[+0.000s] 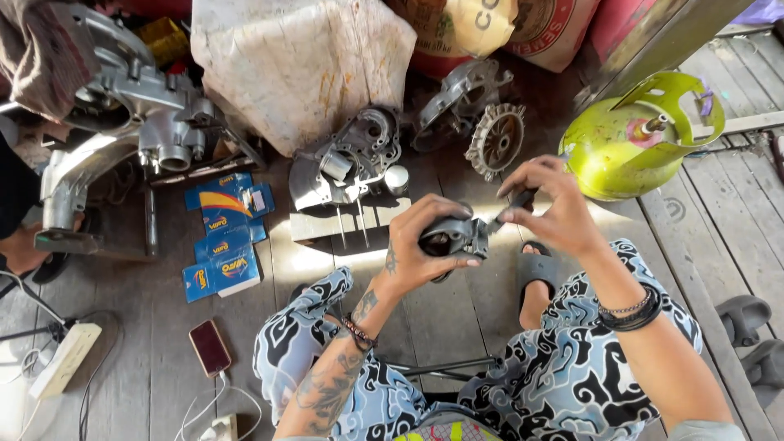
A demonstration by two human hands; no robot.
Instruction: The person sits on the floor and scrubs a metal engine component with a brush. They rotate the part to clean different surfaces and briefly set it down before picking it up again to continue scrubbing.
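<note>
Left hand clamped round dark metal part (half hidden); right hand pinching tool handle.

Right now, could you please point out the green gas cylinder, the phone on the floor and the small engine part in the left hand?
green gas cylinder [608,159], head view, on its rounded body.
phone [210,347], head view, middle of its back.
small engine part [453,237], head view, on its dark casing beside the fingers.

We see three flat blue cardboard boxes with yellow and red markings lying in a loose stack on the plank floor at left. Below them lies a smartphone, its dark reddish screen up. Printed sacks, cream and red, lean along the top edge.
</note>
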